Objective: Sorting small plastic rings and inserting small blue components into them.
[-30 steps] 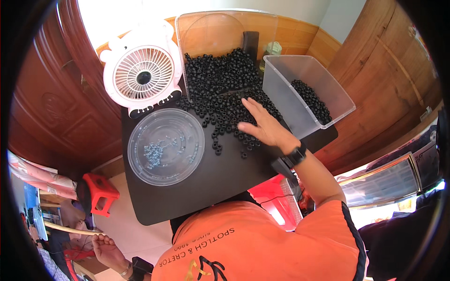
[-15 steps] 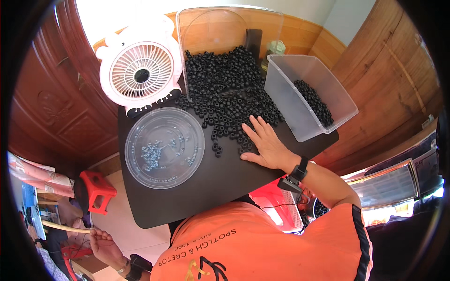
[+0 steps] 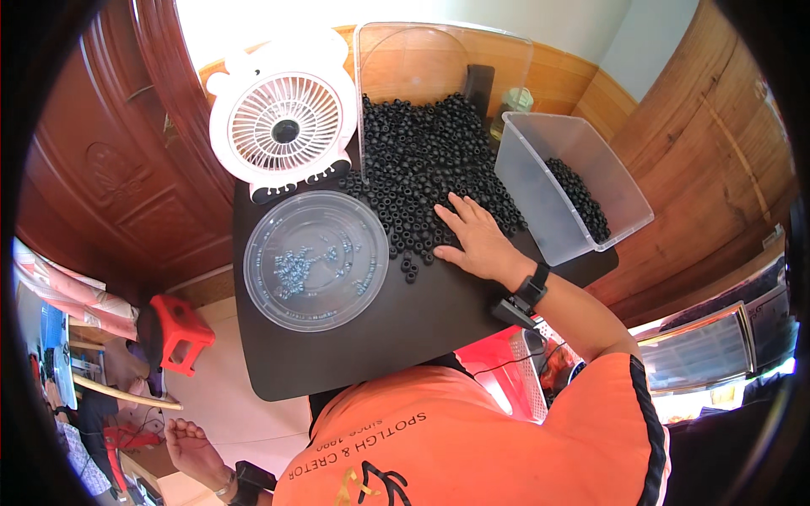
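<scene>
A heap of small black rubber rings [image 3: 422,164] covers the far part of a black table [image 3: 380,346]. My right hand [image 3: 474,240] lies flat, fingers spread, on the near edge of the heap; a dark watch is on its wrist. Left of it a round clear plastic lid [image 3: 314,260] holds a scatter of small metal pieces. My left hand [image 3: 196,449] hangs low beside the table, off to the left above the floor, fingers loosely apart and holding nothing.
A white desk fan [image 3: 285,126] stands at the table's far left. A clear bin [image 3: 564,185] holding black rings sits at the right, a clear container wall [image 3: 422,55] behind the heap. A red stool [image 3: 179,331] is on the floor; wooden panelling surrounds the table.
My right hand has drawn back from deeper in the heap toward its near edge and now rests flat there. My left hand stays low at my side.
</scene>
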Action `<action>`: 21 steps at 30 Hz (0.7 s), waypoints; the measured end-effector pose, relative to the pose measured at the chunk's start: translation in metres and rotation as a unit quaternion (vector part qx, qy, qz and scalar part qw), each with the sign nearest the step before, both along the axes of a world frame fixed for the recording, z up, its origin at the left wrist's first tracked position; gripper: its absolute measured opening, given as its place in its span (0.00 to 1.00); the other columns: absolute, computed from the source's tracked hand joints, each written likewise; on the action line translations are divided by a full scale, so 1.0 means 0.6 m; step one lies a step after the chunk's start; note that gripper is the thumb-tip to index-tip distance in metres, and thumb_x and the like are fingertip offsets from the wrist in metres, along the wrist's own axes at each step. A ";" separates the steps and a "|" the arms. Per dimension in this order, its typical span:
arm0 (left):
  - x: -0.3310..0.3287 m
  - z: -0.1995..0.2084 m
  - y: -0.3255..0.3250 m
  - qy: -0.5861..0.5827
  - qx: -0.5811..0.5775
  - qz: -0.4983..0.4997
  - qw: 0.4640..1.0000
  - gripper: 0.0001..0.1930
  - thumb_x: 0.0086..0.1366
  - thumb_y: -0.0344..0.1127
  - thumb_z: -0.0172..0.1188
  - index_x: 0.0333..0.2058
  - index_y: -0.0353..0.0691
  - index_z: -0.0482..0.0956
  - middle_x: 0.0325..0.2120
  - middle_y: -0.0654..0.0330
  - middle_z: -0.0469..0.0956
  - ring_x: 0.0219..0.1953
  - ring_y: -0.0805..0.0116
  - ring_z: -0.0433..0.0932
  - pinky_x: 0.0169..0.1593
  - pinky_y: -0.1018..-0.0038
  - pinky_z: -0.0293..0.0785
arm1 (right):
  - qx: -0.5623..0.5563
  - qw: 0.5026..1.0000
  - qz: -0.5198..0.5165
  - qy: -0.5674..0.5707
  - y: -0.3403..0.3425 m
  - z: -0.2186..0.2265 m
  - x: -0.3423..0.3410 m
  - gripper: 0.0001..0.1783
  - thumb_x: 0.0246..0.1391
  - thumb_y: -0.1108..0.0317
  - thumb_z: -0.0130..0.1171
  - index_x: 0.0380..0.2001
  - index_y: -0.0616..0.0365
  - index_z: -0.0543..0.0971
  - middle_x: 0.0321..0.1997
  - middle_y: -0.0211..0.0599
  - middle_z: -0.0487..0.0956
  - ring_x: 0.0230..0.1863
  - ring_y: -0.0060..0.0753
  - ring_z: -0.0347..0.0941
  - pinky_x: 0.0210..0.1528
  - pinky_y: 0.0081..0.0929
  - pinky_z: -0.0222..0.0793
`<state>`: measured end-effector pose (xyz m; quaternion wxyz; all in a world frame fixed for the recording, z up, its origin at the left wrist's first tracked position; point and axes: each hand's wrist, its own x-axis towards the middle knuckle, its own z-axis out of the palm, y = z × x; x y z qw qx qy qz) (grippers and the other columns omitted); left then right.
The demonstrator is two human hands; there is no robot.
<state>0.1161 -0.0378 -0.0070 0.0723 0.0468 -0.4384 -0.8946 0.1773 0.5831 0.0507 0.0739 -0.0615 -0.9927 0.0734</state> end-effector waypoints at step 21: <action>-0.015 -0.002 0.017 -0.008 -0.014 0.004 1.000 0.12 0.72 0.38 0.47 0.42 0.36 0.75 0.32 0.61 0.77 0.30 0.73 0.75 0.32 0.80 0.71 | 0.102 0.987 -0.044 0.112 0.028 0.071 0.035 0.21 0.49 0.60 0.64 0.46 0.56 0.78 0.50 0.42 0.76 0.53 0.46 0.71 0.53 0.41 0.69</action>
